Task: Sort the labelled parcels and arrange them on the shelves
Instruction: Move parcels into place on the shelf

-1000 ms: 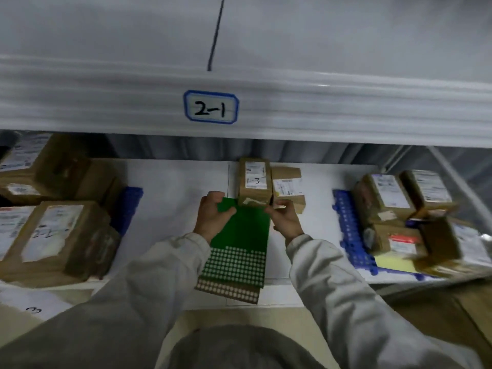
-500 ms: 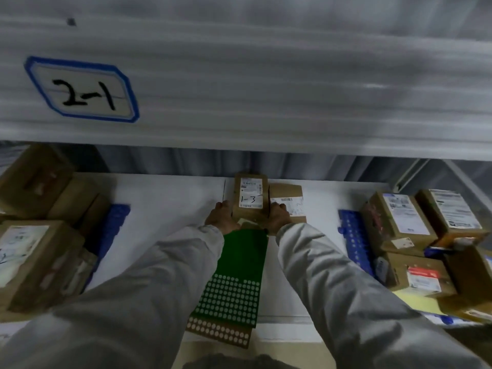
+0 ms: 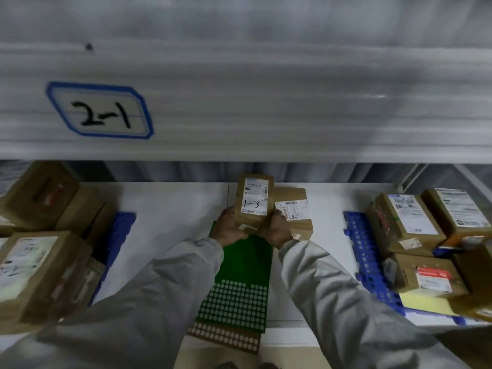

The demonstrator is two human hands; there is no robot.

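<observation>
Left hand (image 3: 231, 228): fingers curled against the left lower edge of the parcel marked 1-3 (image 3: 254, 200), which is gripped there. Right hand (image 3: 277, 230): fingers wrapped round the right lower corner of the same parcel, thumb on its near face. The parcel is held between both hands at the middle of the white shelf (image 3: 173, 209), label upward.

Second small parcel (image 3: 294, 209): lies touching the first at its 3 o'clock side; handwriting on its label is too blurred to be read with certainty.

Green dotted sheet (image 3: 239, 283): lies flat at 6 o'clock of the held parcel, between the two grey sleeves, partly over a brown dotted sheet (image 3: 226, 339) at the shelf's near edge.

Right parcel group (image 3: 407, 222): several labelled cardboard boxes stacked at 3 o'clock on a blue perforated tray (image 3: 359, 243); a yellow sheet (image 3: 423, 303) is seen under the nearest box.

Left parcel group (image 3: 40, 267): large labelled boxes at 9 o'clock, resting on another blue tray (image 3: 119, 230).

Shelf tag 2-1 (image 3: 99, 110): blue-bordered, fixed to the beam at 11 o'clock above.
</observation>
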